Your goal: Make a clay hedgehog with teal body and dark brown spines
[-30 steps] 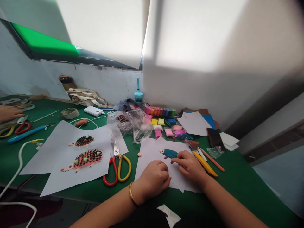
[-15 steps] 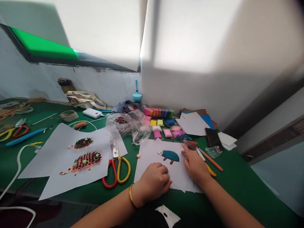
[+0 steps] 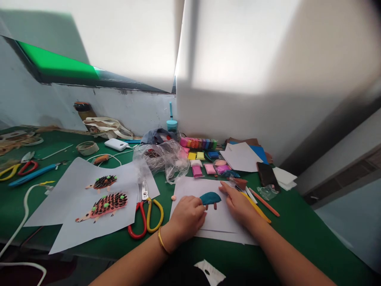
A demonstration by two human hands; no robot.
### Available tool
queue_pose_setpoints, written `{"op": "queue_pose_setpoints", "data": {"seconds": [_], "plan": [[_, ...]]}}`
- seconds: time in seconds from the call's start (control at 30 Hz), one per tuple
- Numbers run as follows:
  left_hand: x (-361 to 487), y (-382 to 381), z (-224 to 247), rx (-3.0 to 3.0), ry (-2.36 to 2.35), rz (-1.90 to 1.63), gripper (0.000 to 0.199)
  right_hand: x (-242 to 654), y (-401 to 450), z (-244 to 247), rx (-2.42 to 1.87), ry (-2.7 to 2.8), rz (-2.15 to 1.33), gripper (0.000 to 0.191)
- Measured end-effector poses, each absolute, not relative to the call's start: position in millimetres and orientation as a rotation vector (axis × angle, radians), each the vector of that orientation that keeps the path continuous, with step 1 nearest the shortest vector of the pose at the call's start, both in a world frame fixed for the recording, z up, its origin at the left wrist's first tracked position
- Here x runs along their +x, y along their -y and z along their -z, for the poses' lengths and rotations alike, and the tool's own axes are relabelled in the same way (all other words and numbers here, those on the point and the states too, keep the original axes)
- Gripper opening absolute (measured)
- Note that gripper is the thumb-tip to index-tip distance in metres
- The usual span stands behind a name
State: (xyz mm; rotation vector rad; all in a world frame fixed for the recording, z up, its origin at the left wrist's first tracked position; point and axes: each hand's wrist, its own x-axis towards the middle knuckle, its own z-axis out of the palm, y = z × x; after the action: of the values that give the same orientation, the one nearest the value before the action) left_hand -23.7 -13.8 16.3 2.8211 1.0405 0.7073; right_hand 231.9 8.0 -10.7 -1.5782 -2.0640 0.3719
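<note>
A clay hedgehog (image 3: 210, 198) with a teal back and brown legs lies on white paper (image 3: 220, 222) before me. My left hand (image 3: 189, 216), wearing a gold bangle, is over the paper's left part with its fingers curled together at the hedgehog's head end, covering the head. Whatever those fingers may pinch is hidden. On the paper's right side, just beyond the hedgehog's tail end, my right hand (image 3: 239, 202) rests with fingers stretched out. A small peach clay ball (image 3: 173, 198) sits on the table left of the paper.
Scissors (image 3: 145, 210) with red and yellow handles lie left of the paper. Two finished hedgehogs (image 3: 108, 204) are on sheets further left. Clay packets (image 3: 197, 171) and a plastic bag (image 3: 160, 157) stand behind. A yellow cutter (image 3: 257, 208) and an orange stick (image 3: 268, 201) lie right.
My left hand has moved up and left, now covering the hedgehog's head. The paper and hedgehog have turned and shifted slightly left. My right hand has also moved a little left.
</note>
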Motion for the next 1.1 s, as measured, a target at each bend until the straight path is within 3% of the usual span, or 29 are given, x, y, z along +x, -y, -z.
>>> {"op": "queue_pose_setpoints", "data": {"seconds": [0.1, 0.37, 0.47, 1.1], "plan": [[-32, 1, -21, 2.745, -1.234, -0.702, 0.018, 234, -3, 15, -1.476, 2.056, -0.268, 0.068], [-35, -6, -8, 2.596, -1.258, -0.546, 0.082, 232, 3, 16, -1.355, 2.136, -0.114, 0.066], [-37, -7, -4, 2.57, -1.249, -0.483, 0.098, 229, 6, 11, -1.367, 2.165, -0.101, 0.063], [-36, -4, 0, 2.578, -1.262, -0.438, 0.089, 211, 14, -3, -1.209, 2.359, -0.122, 0.062]]}}
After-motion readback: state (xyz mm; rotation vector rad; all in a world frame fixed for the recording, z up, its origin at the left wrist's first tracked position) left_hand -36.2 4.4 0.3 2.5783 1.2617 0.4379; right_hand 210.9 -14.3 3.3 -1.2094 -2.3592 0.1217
